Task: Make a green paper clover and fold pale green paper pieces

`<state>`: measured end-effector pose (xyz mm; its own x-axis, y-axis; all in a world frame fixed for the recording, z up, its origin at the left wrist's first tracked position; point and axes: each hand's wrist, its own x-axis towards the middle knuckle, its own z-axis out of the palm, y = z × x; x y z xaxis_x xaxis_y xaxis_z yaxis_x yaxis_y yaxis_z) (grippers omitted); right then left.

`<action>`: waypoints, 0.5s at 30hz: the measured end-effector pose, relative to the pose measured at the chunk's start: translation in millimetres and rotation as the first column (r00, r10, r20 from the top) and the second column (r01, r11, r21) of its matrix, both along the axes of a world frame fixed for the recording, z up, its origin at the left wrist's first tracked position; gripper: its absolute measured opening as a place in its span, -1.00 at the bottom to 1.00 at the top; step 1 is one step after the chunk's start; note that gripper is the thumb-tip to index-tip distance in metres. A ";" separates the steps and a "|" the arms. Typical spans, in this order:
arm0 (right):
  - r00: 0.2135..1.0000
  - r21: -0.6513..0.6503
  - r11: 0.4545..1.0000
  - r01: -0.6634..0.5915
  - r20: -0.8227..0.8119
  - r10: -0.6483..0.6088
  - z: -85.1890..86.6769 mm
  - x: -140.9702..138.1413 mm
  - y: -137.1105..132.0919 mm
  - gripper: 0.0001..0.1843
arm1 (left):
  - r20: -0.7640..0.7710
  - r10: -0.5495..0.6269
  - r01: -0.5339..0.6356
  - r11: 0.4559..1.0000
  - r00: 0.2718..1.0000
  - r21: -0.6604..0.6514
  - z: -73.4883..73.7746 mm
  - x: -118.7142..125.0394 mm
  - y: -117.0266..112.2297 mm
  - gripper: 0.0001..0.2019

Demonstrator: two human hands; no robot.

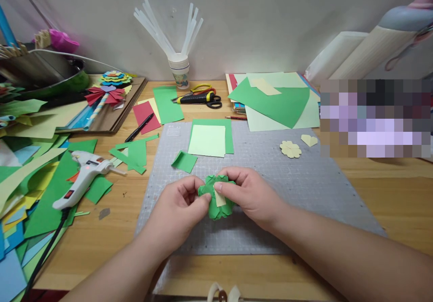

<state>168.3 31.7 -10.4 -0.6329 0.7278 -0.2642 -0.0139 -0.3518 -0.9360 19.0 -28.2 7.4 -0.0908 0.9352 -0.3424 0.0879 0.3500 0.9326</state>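
Between my two hands is a green folded paper flower [221, 209], held just above the grey cutting mat [304, 211]. A small pale-yellow paper strip [219, 197] lies across its middle. My left hand [181, 207] pinches the flower's left edge between thumb and fingers. With its thumb on the top end of the strip, my right hand [252, 196] grips the flower from the right; its fingers are partly hidden behind the paper. Beyond them rest a small curled green paper piece [184, 161] and a stack of light-green square sheets [207, 140].
A white hot glue gun [84, 175] lies at left among paper scraps [43, 202]. Scissors [214, 101], a cutter, and a paper cup [179, 74] of white straws stand behind. At right are a cream paper flower [290, 149] and a heart-shaped piece [309, 140].
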 end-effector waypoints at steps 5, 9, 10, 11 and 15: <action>0.999 -0.065 0.998 0.006 -0.042 -0.009 -0.1 -0.8 -0.5 -0.78 | 0.016 0.007 -0.007 1.000 1.000 0.002 1.2 0.8 0.5 -0.83; 0.992 -0.192 0.981 -0.037 -0.124 0.013 2.4 -2.4 1.5 -0.73 | 0.062 0.081 -0.081 0.997 0.995 -0.002 2.2 -0.5 1.0 -0.82; 0.990 -0.215 0.975 -0.047 -0.141 0.017 2.6 -2.7 1.7 -0.72 | 0.068 0.094 -0.094 0.996 0.993 -0.001 2.2 -0.9 1.0 -0.81; 0.988 -0.229 0.972 -0.056 -0.150 0.022 2.6 -3.0 1.8 -0.72 | 0.077 0.101 -0.101 0.995 0.992 -0.004 2.1 -1.4 0.9 -0.81; 0.990 -0.205 0.975 -0.081 -0.132 0.055 1.5 -3.2 1.3 -0.71 | 0.125 0.091 -0.090 0.996 0.988 -0.015 1.0 -2.7 1.1 -0.82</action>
<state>165.1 33.0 -8.9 -0.7166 0.6188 -0.3219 -0.0949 -0.5437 -0.8339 16.2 -27.1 8.4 -0.1306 0.9216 -0.3655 -0.0622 0.3603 0.9307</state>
